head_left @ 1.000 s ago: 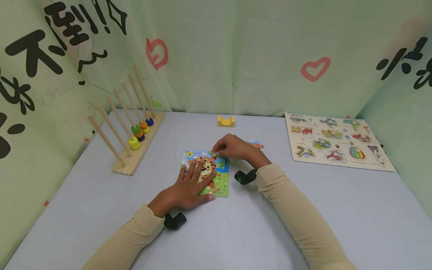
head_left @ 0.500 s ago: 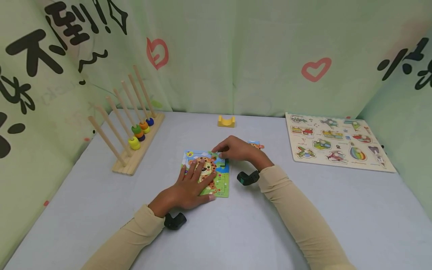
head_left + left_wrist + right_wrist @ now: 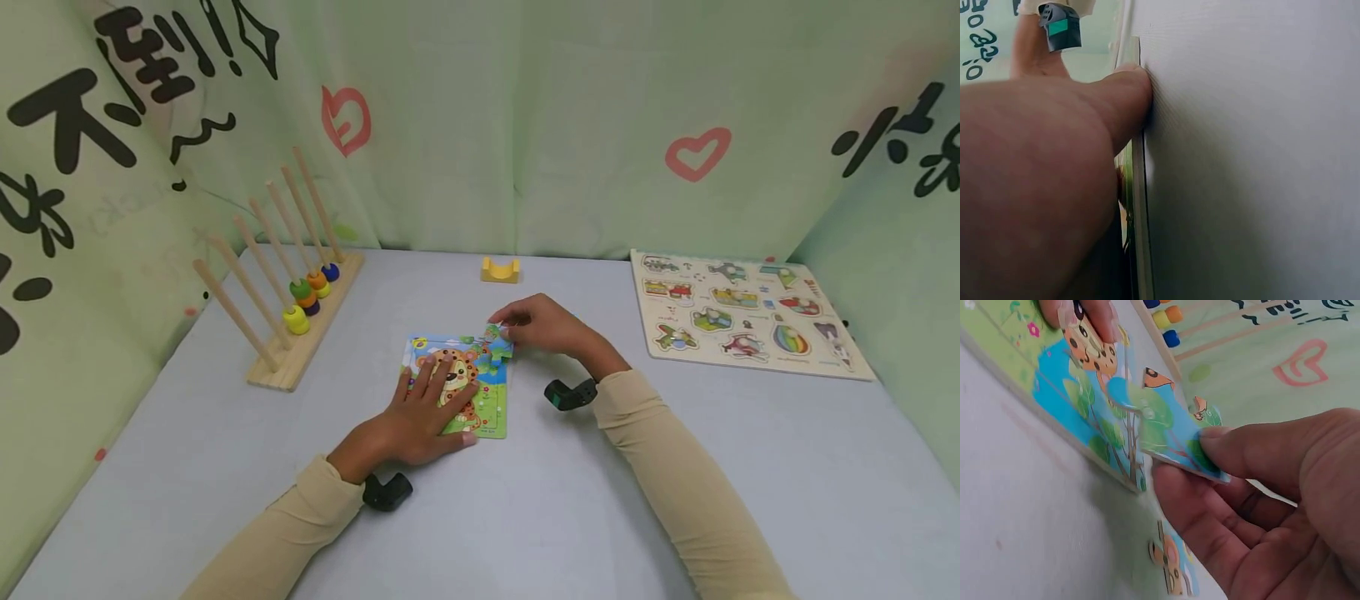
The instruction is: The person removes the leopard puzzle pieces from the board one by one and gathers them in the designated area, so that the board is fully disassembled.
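A jigsaw board [image 3: 492,410] with a spotted cartoon animal lies on the table. My left hand [image 3: 420,421] rests on it, fingers spread, covering part of the picture. In the left wrist view, my left thumb [image 3: 1129,94] lies at the board's edge. At the board's far right corner my right hand [image 3: 546,323] pinches a puzzle piece [image 3: 1169,428] between thumb and fingers. That piece is blue with green leaves and tilts above the board. Behind it shows a small orange and green bit [image 3: 1204,409]; I cannot tell whether it is a second piece.
Another puzzle piece [image 3: 1174,559] lies on the table beyond the board. At the left stands a wooden peg rack [image 3: 318,329] with colored beads. A yellow curved block [image 3: 500,270] sits at the back, and a vehicle puzzle board [image 3: 750,321] at the right.
My right hand has moved right, lifting the puzzle piece from the board's upper right corner. The loose piece behind it is now hidden in the head view. My left hand stays put.
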`<state>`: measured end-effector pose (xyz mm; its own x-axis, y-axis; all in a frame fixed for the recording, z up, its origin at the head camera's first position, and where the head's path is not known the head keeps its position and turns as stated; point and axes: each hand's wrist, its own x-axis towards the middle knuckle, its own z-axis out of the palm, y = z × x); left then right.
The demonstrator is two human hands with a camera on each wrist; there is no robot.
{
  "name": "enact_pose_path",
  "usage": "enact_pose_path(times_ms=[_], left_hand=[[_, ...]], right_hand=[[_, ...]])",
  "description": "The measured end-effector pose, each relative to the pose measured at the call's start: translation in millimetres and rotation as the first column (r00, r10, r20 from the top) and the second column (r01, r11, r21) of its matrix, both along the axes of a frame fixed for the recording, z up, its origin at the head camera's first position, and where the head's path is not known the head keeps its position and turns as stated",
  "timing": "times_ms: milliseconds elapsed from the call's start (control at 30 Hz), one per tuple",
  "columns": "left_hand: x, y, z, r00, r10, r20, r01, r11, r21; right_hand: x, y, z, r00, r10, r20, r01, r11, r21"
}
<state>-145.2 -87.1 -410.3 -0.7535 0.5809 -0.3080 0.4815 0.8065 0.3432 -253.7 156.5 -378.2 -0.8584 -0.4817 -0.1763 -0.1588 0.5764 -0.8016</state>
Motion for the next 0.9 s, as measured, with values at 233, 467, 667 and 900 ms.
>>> enact_pose_path(times_ms=[233, 467, 667, 900], left_hand=[[1.1, 0.0, 3.4, 1.000, -0.008, 0.006, 0.008, 1.000, 0.023], [1.5, 0.3, 6.1, 1.000, -0.020, -0.008, 0.020, 0.999, 0.032], [0.6, 0.9, 5.6, 1.000, -0.023, -0.014, 0.023, 0.999, 0.031], [2.1, -0.4, 2.5, 1.000, -0.014, -0.009, 0.015, 0.999, 0.049]], right_hand=[[1.2, 21, 0.4, 0.996, -0.086, -0.037, 0.084, 0.995, -0.044], [-0.9, 43, 0.2, 0.994, -0.075, -0.078, 0.076, 0.997, 0.008], [0.5, 64, 6.6, 0.990, -0.116, -0.077, 0.119, 0.993, 0.029], [2.6, 88, 16.7, 0.985, -0.151, -0.085, 0.158, 0.984, 0.085]])
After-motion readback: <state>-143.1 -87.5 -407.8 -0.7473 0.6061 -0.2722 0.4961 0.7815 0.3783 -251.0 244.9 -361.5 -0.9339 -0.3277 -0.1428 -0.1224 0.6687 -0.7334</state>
